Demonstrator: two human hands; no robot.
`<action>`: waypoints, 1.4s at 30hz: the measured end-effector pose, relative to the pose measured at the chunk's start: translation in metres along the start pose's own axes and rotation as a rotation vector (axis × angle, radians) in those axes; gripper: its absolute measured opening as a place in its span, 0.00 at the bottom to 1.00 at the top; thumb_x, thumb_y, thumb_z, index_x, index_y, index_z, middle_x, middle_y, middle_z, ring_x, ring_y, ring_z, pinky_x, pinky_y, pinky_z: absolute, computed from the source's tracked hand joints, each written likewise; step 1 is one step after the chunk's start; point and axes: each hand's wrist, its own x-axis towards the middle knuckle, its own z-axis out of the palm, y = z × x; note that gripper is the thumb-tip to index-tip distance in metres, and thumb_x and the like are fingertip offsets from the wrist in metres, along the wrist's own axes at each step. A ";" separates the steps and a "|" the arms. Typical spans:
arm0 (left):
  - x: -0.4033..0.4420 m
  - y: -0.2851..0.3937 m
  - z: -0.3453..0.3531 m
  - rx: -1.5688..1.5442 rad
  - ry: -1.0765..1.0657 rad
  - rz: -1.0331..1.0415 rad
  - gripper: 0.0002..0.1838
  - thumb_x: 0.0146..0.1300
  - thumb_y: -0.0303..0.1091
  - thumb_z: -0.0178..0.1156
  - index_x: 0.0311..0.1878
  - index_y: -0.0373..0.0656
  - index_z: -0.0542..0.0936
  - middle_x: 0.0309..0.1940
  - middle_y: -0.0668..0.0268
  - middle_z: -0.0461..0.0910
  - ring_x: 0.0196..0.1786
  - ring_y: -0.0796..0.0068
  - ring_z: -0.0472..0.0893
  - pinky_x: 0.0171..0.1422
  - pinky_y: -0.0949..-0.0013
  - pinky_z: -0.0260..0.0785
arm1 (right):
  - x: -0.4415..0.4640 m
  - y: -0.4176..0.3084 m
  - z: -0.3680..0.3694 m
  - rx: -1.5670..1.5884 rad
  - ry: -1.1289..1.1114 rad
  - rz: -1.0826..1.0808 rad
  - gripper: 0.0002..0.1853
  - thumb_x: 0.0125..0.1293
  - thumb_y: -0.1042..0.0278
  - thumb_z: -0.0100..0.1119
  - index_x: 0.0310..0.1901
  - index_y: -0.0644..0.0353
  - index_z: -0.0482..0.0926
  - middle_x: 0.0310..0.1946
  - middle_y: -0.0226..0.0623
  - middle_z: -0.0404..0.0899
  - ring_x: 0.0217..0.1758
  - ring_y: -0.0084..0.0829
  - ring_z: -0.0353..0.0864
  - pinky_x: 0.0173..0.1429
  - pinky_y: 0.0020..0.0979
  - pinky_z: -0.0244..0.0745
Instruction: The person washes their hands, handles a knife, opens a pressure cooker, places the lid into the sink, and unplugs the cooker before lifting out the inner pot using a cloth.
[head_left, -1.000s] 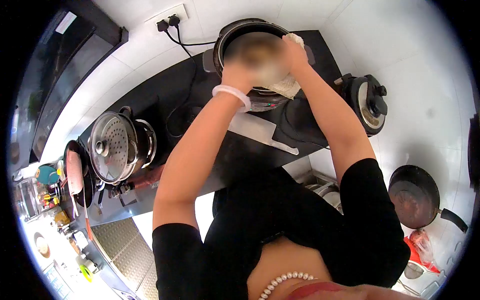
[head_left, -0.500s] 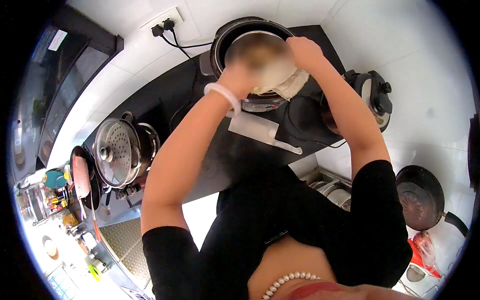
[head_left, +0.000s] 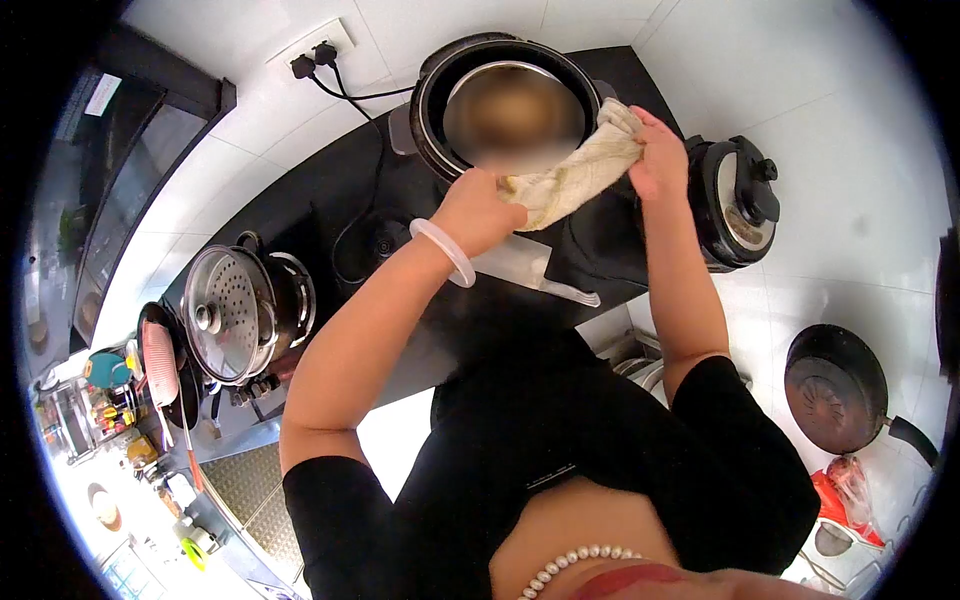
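A cream cloth [head_left: 572, 182] is stretched between my two hands in front of the pressure cooker's open pot. My left hand [head_left: 480, 212], with a pale bangle at the wrist, is closed around the cloth's left end. At the cloth's upper right end, my right hand [head_left: 660, 158] holds it between thumb and fingers. Behind the cloth stands the electric pressure cooker [head_left: 428, 130], its lid off. The metal inner pot [head_left: 470, 80] sits inside it, its contents blurred. Below my left hand lies a cleaver [head_left: 515, 262], partly hidden by the hand and cloth.
A second cooker [head_left: 735, 205] with a black lid stands right on the black counter [head_left: 450, 340]. A steamer pot [head_left: 232, 315] with a glass lid is on the left. Plugs [head_left: 313, 62] sit in the wall socket, a cord trailing. A frying pan [head_left: 835, 390] hangs at right.
Both hands have come out from the inner pot's rim. The cloth has lifted off the cooker's front edge and now spans between my hands; the right hand has moved down and right.
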 end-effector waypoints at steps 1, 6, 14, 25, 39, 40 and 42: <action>0.003 -0.005 0.000 0.030 0.033 0.002 0.19 0.40 0.28 0.59 0.38 0.30 0.73 0.33 0.48 0.78 0.40 0.53 0.77 0.48 0.64 0.68 | 0.000 0.005 0.006 0.012 0.063 -0.011 0.20 0.55 0.84 0.42 0.52 0.73 0.68 0.44 0.46 0.74 0.46 0.37 0.75 0.52 0.33 0.70; 0.014 -0.001 0.000 -0.283 0.035 -0.154 0.16 0.42 0.26 0.59 0.36 0.29 0.73 0.27 0.56 0.77 0.26 0.67 0.78 0.28 0.70 0.72 | 0.026 0.027 0.022 -0.619 0.029 -0.379 0.14 0.55 0.79 0.48 0.45 0.67 0.73 0.40 0.45 0.76 0.44 0.39 0.76 0.47 0.34 0.71; 0.045 -0.011 0.009 -0.345 0.191 -0.185 0.10 0.47 0.22 0.59 0.33 0.28 0.74 0.28 0.58 0.77 0.27 0.71 0.78 0.24 0.73 0.75 | 0.027 0.042 0.068 -1.310 -0.001 -0.549 0.08 0.52 0.76 0.48 0.36 0.60 0.72 0.33 0.49 0.77 0.41 0.49 0.76 0.45 0.40 0.69; 0.071 0.005 -0.006 -0.490 0.371 -0.411 0.12 0.49 0.19 0.55 0.39 0.28 0.72 0.37 0.52 0.74 0.34 0.63 0.79 0.28 0.71 0.78 | 0.042 0.044 0.079 -1.463 -0.126 -0.455 0.11 0.49 0.78 0.50 0.37 0.64 0.68 0.33 0.55 0.76 0.41 0.52 0.75 0.46 0.42 0.69; 0.087 -0.004 -0.013 -0.537 0.305 -0.533 0.09 0.46 0.16 0.55 0.34 0.29 0.73 0.30 0.57 0.73 0.30 0.65 0.76 0.28 0.69 0.77 | 0.071 0.060 0.074 -1.530 -0.114 -0.387 0.09 0.51 0.74 0.51 0.35 0.65 0.71 0.35 0.55 0.76 0.44 0.51 0.75 0.49 0.43 0.69; 0.087 -0.003 -0.013 -0.531 0.295 -0.522 0.09 0.46 0.17 0.55 0.34 0.29 0.73 0.30 0.58 0.73 0.31 0.65 0.76 0.27 0.69 0.77 | 0.067 0.058 0.076 -1.515 -0.102 -0.372 0.08 0.50 0.74 0.51 0.34 0.65 0.71 0.35 0.55 0.77 0.44 0.50 0.75 0.49 0.42 0.69; 0.087 -0.003 -0.013 -0.521 0.276 -0.499 0.08 0.46 0.17 0.56 0.32 0.29 0.73 0.30 0.58 0.73 0.31 0.65 0.76 0.27 0.69 0.78 | 0.059 0.052 0.080 -1.498 -0.094 -0.368 0.08 0.50 0.74 0.51 0.34 0.64 0.72 0.34 0.55 0.77 0.44 0.50 0.76 0.49 0.42 0.69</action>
